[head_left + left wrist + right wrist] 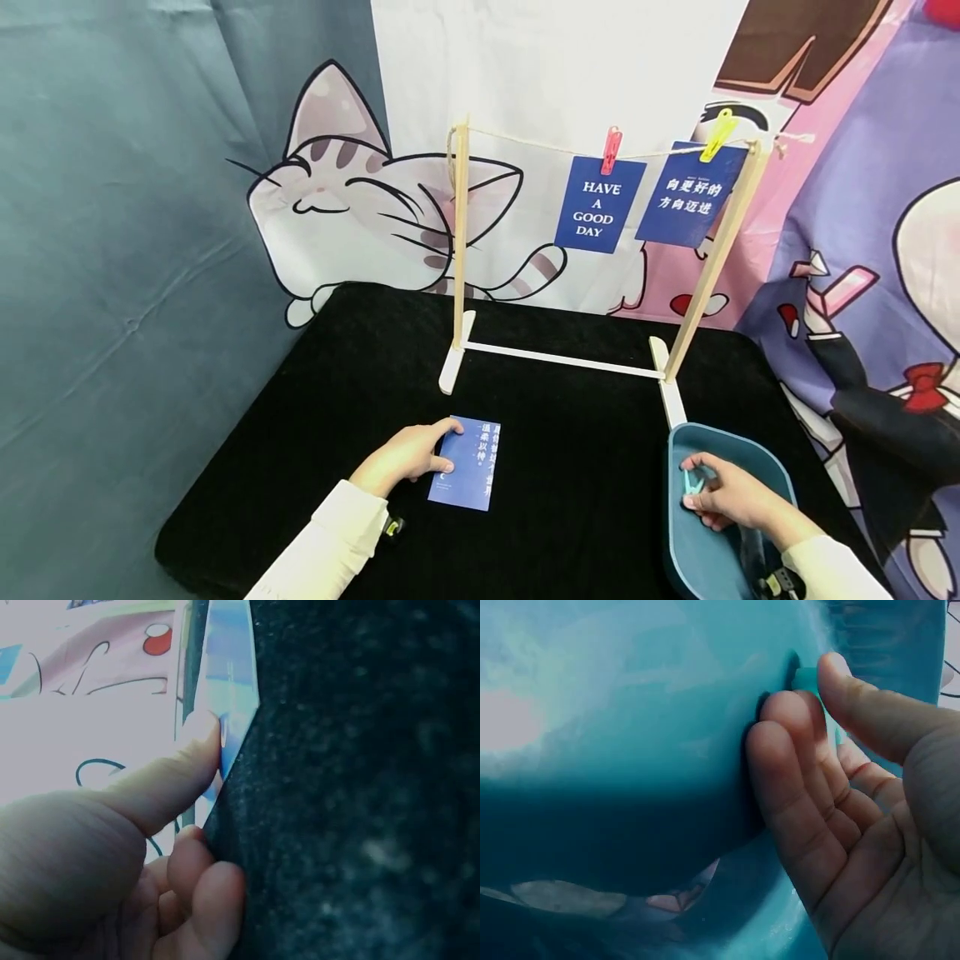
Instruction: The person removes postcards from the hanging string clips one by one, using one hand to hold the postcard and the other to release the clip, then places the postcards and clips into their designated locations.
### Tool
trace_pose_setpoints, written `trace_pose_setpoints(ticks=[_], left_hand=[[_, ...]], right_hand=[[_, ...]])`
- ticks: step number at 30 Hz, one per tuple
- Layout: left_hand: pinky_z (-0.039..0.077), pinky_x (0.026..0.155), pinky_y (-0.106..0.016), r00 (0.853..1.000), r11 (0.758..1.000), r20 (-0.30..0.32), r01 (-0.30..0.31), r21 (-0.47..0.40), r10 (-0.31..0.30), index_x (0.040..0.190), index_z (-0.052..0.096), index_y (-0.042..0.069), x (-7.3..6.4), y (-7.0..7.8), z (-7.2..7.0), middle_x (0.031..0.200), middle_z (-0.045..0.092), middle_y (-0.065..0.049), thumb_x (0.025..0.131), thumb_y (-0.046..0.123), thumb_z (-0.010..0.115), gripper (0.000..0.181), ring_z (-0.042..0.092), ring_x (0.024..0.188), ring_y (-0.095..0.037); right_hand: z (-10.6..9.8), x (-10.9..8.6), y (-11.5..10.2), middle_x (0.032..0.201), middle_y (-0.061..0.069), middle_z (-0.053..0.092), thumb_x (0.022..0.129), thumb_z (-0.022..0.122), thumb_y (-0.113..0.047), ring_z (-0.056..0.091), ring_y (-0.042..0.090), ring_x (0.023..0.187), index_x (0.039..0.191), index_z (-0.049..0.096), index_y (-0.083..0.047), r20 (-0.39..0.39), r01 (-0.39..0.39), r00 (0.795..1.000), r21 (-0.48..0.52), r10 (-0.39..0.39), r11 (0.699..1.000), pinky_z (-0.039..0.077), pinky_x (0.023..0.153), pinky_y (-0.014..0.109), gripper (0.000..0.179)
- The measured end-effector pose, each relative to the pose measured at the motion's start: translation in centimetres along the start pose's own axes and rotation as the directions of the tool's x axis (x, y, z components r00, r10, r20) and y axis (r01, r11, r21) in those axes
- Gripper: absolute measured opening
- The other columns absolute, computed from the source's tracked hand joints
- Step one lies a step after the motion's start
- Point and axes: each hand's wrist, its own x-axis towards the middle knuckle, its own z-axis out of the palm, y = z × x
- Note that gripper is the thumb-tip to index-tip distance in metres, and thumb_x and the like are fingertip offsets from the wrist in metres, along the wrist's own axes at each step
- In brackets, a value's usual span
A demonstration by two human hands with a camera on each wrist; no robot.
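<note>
The left hand grips a blue card by its left side, between thumb and fingers. The card is over the bench, well in from its left edge and nearer than the stand; whether it touches the cloth I cannot tell. White characters show on its upper face.

The right hand reaches into a blue bin at the bench's right edge and pinches a mint clip between thumb and fingers.

The stand rises near the bench's far edge, its right foot ending just beside the bin's far rim. A string runs between its posts. A pink clip holds the "HAVE A GOOD DAY" card on it; a yellow clip holds the far right card, partly behind the right post. A printed backdrop hangs behind the bench.
</note>
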Motion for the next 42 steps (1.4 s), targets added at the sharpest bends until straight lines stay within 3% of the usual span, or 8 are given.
trace_pose_setpoints(ticks=[8,16,21,27,33,36,40,42], left_hand=[[0.048,0.038,-0.027,0.999,0.999,0.009,-0.048,-0.013,0.049,0.130,0.054,0.029,0.3,0.0,0.4,0.094,0.061,-0.012,0.087,0.026,0.081,0.052,0.054,0.040,-0.014],[0.047,0.041,-0.028,0.996,0.996,-0.019,-0.087,0.015,0.087,0.131,0.054,0.027,0.0,-0.3,0.8,0.084,0.061,-0.005,0.085,0.028,0.082,0.054,0.053,0.041,-0.013],[0.048,0.056,-0.029,0.990,0.986,-0.036,-0.134,0.103,0.138,0.131,0.057,0.028,0.0,-0.5,0.8,0.094,0.065,-0.001,0.085,0.031,0.081,0.052,0.056,0.061,-0.011],[0.048,0.067,-0.031,0.990,0.982,-0.039,-0.132,0.136,0.139,0.131,0.059,0.030,-0.2,-0.8,0.4,0.101,0.066,0.002,0.087,0.032,0.080,0.050,0.057,0.075,-0.012],[0.049,0.045,-0.031,0.993,0.993,-0.011,-0.115,0.004,0.115,0.135,0.058,0.030,-0.5,-1.0,-0.6,0.095,0.064,-0.002,0.092,0.027,0.075,0.047,0.055,0.044,-0.011],[0.053,0.055,-0.033,0.988,0.988,-0.029,-0.147,0.046,0.148,0.135,0.059,0.028,-0.9,-0.9,-0.8,0.100,0.065,-0.001,0.091,0.027,0.075,0.047,0.059,0.056,-0.009],[0.047,0.066,-0.031,0.979,0.977,-0.062,-0.185,0.106,0.192,0.135,0.060,0.025,-1.7,-0.6,-0.3,0.085,0.060,0.007,0.088,0.027,0.077,0.050,0.053,0.071,-0.006],[0.043,0.062,-0.028,0.980,0.979,-0.062,-0.185,0.081,0.190,0.136,0.060,0.024,-2.1,-0.6,0.1,0.076,0.053,0.010,0.087,0.028,0.078,0.052,0.049,0.065,-0.004]], right_hand=[[0.1,-0.7,0.1,0.070,0.009,0.060,0.091,0.072,-0.008,0.062,0.023,0.060,0.127,0.039,0.005,-0.022,-0.043,0.999,-0.023,0.042,0.999,0.056,0.055,0.040,0.050],[-0.1,-1.0,0.4,0.073,0.009,0.061,0.097,0.067,-0.010,0.062,0.022,0.063,0.128,0.035,0.007,0.051,-0.012,0.999,0.031,0.011,0.999,0.056,0.058,0.040,0.048],[0.1,-1.3,0.5,0.073,0.009,0.060,0.095,0.069,-0.013,0.062,0.022,0.064,0.129,0.034,0.006,0.063,-0.017,0.998,0.047,0.014,0.999,0.056,0.058,0.039,0.052],[0.0,-1.0,0.4,0.075,0.008,0.059,0.095,0.070,-0.012,0.061,0.022,0.067,0.133,0.031,0.006,0.083,-0.006,0.997,0.084,-0.001,0.996,0.056,0.060,0.038,0.057],[-0.1,-0.4,-0.2,0.074,0.008,0.058,0.095,0.070,-0.011,0.060,0.023,0.066,0.133,0.032,0.007,0.073,0.042,0.996,0.031,-0.044,0.999,0.055,0.059,0.039,0.057],[0.1,-0.4,-0.4,0.074,0.008,0.058,0.094,0.070,-0.011,0.060,0.024,0.066,0.133,0.033,0.007,0.067,0.046,0.997,0.012,-0.046,0.999,0.055,0.058,0.040,0.056],[0.4,-0.9,-0.1,0.075,0.008,0.058,0.095,0.069,-0.011,0.060,0.024,0.067,0.133,0.033,0.006,0.078,0.016,0.997,0.023,-0.018,1.000,0.055,0.060,0.039,0.055],[0.5,-1.1,0.0,0.075,0.008,0.059,0.095,0.069,-0.011,0.061,0.024,0.067,0.133,0.034,0.006,0.089,0.002,0.996,0.024,-0.005,1.000,0.055,0.060,0.039,0.054]])
